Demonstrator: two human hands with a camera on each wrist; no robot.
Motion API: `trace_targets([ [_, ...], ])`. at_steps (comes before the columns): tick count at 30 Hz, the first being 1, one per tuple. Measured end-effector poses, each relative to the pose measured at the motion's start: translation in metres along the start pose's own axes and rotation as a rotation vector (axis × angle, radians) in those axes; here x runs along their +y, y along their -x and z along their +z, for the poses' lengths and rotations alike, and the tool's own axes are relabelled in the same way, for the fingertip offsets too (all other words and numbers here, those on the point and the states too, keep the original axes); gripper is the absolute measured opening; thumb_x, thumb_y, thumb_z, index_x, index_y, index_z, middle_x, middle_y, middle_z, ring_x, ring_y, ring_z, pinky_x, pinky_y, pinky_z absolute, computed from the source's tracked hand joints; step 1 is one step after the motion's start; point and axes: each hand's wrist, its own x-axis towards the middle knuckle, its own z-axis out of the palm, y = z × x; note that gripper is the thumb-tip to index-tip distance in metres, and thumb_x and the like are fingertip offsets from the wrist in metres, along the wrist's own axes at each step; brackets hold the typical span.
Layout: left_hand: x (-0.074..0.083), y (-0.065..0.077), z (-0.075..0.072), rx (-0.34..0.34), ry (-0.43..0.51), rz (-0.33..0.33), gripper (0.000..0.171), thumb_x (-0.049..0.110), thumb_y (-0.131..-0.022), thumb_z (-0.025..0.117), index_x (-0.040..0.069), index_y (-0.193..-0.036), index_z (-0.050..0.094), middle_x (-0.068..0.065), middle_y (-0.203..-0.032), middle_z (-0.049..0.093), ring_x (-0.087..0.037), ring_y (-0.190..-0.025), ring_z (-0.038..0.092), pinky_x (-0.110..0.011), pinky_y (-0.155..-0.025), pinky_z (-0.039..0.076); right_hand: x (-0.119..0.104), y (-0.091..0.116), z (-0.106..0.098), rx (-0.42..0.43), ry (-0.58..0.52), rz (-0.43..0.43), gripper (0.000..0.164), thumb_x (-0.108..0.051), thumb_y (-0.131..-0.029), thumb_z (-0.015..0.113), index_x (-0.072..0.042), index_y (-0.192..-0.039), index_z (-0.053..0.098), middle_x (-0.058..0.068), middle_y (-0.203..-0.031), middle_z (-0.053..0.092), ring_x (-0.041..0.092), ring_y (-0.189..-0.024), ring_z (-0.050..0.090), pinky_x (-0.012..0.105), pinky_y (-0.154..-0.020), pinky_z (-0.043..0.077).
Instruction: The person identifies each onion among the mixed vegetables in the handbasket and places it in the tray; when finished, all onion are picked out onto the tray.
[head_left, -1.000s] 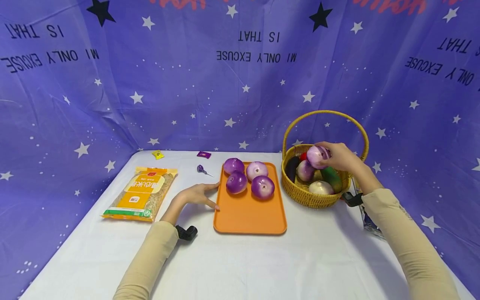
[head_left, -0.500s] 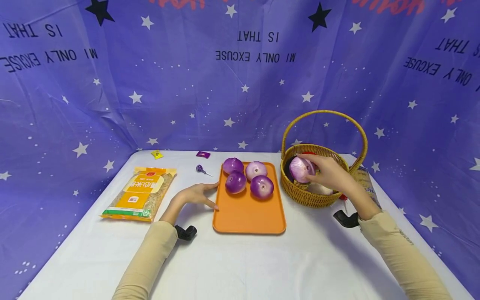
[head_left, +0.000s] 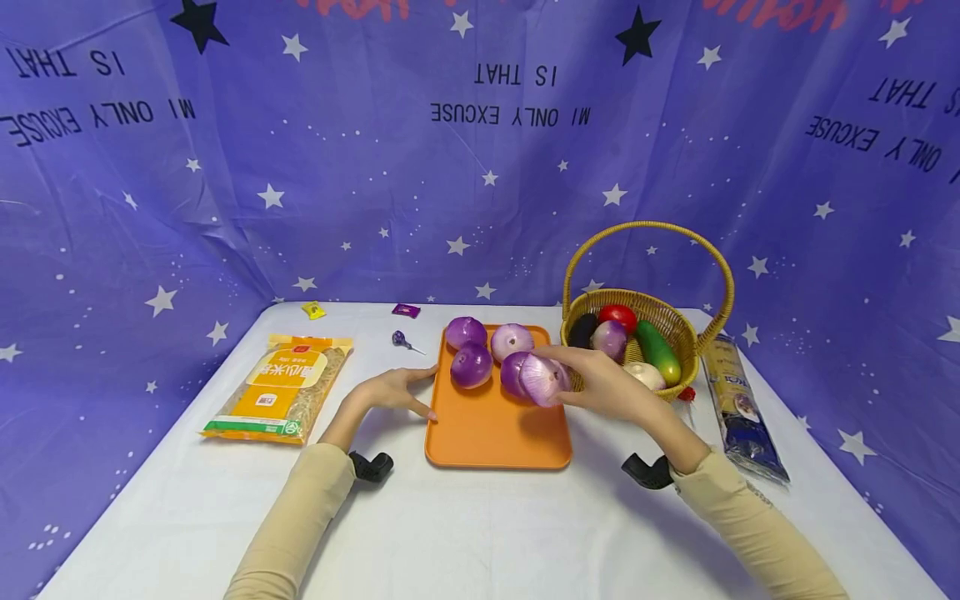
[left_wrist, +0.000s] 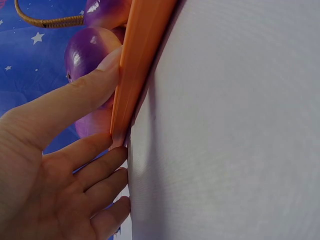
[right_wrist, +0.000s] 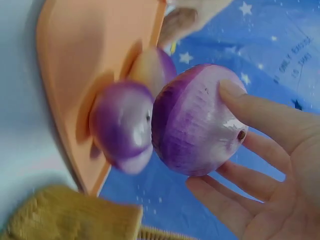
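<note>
My right hand (head_left: 603,385) grips a purple-and-white onion (right_wrist: 202,120) between thumb and fingers, over the right part of the orange tray (head_left: 495,437). In the head view this onion overlaps a darker purple onion (head_left: 513,375) on the tray. Three more onions lie toward the tray's far end, among them a pale one (head_left: 512,342) and a deep purple one (head_left: 472,365). At the tray's left edge, my left hand (head_left: 393,392) touches the rim with thumb and fingertips. The left wrist view shows the thumb (left_wrist: 85,95) against the rim, the fingers extended below.
Right of the tray stands a wicker basket (head_left: 615,403) with a tall handle, holding a tomato (head_left: 618,317), a cucumber-like green vegetable (head_left: 658,352) and others. A packaged bag (head_left: 738,408) lies beyond it. A grain bag (head_left: 285,387), lollipop (head_left: 401,338) and wrapped candies are on the left.
My right hand has carried the onion from inside the basket leftward to above the tray, bringing the basket's contents into view. My left hand stays at the tray's edge.
</note>
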Motion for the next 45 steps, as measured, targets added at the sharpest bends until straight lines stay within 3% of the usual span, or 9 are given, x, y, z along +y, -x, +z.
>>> trace_targets([
  [6, 0.001, 0.0, -0.001, -0.007, -0.008, -0.008, 0.097, 0.043, -0.072, 0.083, 0.011, -0.15, 0.035, -0.016, -0.15, 0.037, -0.04, -0.139, 0.028, -0.054, -0.114, 0.021, -0.008, -0.011, 0.025, -0.026, -0.025, -0.033, 0.065, -0.02, -0.077, 0.083, -0.009, -0.135, 0.056, 0.003, -0.13, 0.06, 0.018, -0.109, 0.059, 0.037, -0.094, 0.05],
  [11, 0.001, 0.001, 0.0, -0.006, -0.001, -0.016, 0.097, 0.042, -0.072, 0.084, 0.012, -0.15, 0.035, -0.017, -0.151, 0.036, -0.04, -0.139, 0.028, -0.054, -0.114, 0.022, -0.012, -0.023, 0.047, -0.067, -0.026, -0.041, 0.061, -0.014, -0.079, 0.081, -0.009, -0.134, 0.056, 0.003, -0.128, 0.061, 0.017, -0.093, 0.059, 0.032, -0.079, 0.053],
  [16, 0.001, 0.001, 0.0, 0.002, 0.004, -0.011, 0.097, 0.042, -0.071, 0.084, 0.011, -0.149, 0.036, -0.016, -0.15, 0.037, -0.039, -0.139, 0.028, -0.053, -0.114, 0.022, -0.015, -0.037, 0.066, -0.104, -0.015, -0.053, 0.058, -0.012, -0.08, 0.079, -0.007, -0.133, 0.057, 0.005, -0.13, 0.06, 0.016, -0.104, 0.058, 0.029, -0.088, 0.051],
  [20, 0.001, 0.001, 0.0, 0.001, 0.003, -0.013, 0.097, 0.042, -0.071, 0.084, 0.011, -0.149, 0.036, -0.016, -0.15, 0.036, -0.039, -0.139, 0.028, -0.053, -0.114, 0.022, -0.017, -0.046, 0.077, -0.101, 0.008, -0.057, 0.056, -0.012, -0.079, 0.079, -0.006, -0.131, 0.059, 0.007, -0.127, 0.062, 0.016, -0.098, 0.058, 0.028, -0.085, 0.051],
  [23, 0.001, 0.001, -0.001, 0.001, 0.007, -0.013, 0.097, 0.042, -0.071, 0.084, 0.011, -0.149, 0.036, -0.016, -0.15, 0.036, -0.039, -0.139, 0.028, -0.053, -0.114, 0.022, -0.017, -0.051, 0.084, -0.087, 0.045, -0.052, 0.055, -0.014, -0.079, 0.08, -0.006, -0.13, 0.06, 0.006, -0.125, 0.063, 0.018, -0.103, 0.06, 0.03, -0.091, 0.05],
  [27, 0.002, 0.001, -0.001, -0.003, 0.005, -0.01, 0.096, 0.042, -0.072, 0.084, 0.011, -0.15, 0.036, -0.016, -0.15, 0.037, -0.039, -0.139, 0.028, -0.053, -0.114, 0.022, -0.016, -0.057, 0.089, -0.078, 0.076, -0.031, 0.055, -0.015, -0.079, 0.08, -0.008, -0.13, 0.061, 0.006, -0.127, 0.063, 0.021, -0.119, 0.056, 0.034, -0.104, 0.043],
  [37, 0.003, 0.001, -0.002, -0.003, -0.002, -0.011, 0.096, 0.042, -0.072, 0.083, 0.01, -0.15, 0.035, -0.017, -0.15, 0.037, -0.04, -0.139, 0.028, -0.054, -0.114, 0.022, -0.013, -0.055, 0.089, -0.057, 0.035, 0.0, 0.065, -0.019, -0.078, 0.082, -0.007, -0.135, 0.055, 0.008, -0.133, 0.058, 0.024, -0.124, 0.052, 0.038, -0.105, 0.042],
  [45, 0.004, 0.002, -0.002, -0.006, 0.008, 0.0, 0.095, 0.039, -0.073, 0.083, 0.009, -0.15, 0.035, -0.017, -0.15, 0.037, -0.04, -0.139, 0.028, -0.054, -0.114, 0.022, -0.012, -0.054, 0.079, -0.054, -0.004, -0.002, 0.063, -0.018, -0.078, 0.082, -0.008, -0.134, 0.056, 0.007, -0.134, 0.058, 0.023, -0.124, 0.052, 0.037, -0.106, 0.041],
])
